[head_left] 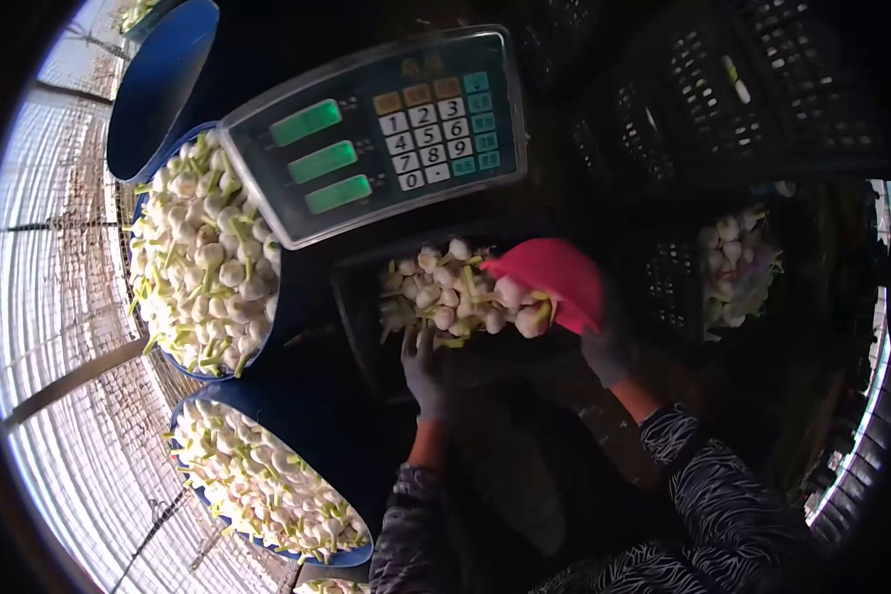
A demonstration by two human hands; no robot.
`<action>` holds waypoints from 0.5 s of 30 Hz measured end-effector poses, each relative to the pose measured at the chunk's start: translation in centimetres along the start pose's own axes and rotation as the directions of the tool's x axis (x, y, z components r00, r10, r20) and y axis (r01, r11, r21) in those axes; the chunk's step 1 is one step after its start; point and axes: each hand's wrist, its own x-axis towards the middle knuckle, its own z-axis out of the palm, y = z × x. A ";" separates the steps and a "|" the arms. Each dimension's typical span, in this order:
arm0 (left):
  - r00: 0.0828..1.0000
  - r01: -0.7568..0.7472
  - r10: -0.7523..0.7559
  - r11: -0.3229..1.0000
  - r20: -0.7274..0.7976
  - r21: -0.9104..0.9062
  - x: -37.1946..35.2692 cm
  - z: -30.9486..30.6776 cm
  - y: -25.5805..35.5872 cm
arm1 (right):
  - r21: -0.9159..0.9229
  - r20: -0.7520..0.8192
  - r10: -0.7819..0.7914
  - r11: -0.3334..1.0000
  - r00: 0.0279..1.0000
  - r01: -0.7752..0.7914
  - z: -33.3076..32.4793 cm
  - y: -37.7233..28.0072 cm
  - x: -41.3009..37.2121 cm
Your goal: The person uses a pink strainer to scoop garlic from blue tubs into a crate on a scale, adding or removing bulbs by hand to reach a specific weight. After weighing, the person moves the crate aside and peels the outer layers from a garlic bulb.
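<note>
Pink scoop (554, 275) tilted over the garlic (444, 294) crate (350, 297)
Right grip (605, 352) clamps the pink scoop from below, bulbs at its lip; left grip (423, 370), fingers apart, touches the garlic.

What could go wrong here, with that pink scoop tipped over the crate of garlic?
The pink scoop, held by the right hand, is tipped near the edge of the black crate; bulbs might tumble past the rim. The left hand lies on the garlic in the crate; if it leans during weighing, the reading on the scale could be off.
</note>
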 end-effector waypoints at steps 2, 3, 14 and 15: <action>0.998 -0.062 0.061 0.997 0.020 0.045 3.7 3.5 -1.5 | 0.253 0.148 0.395 0.871 0.907 -0.421 -0.3 0.1 -0.6; 0.990 -0.144 0.144 0.989 0.005 0.025 5.7 5.3 -1.8 | 0.275 0.194 0.499 0.799 0.844 -0.535 0.4 0.8 -1.5; 0.781 -0.385 -0.020 0.771 0.624 0.508 15.1 17.8 0.6 | 0.741 0.130 0.814 0.300 0.566 -0.601 4.2 2.3 -11.2; 0.791 -0.383 -0.041 0.745 0.611 0.546 15.4 18.2 -0.1 | 0.748 0.175 0.822 0.248 0.543 -0.616 4.2 2.4 -11.6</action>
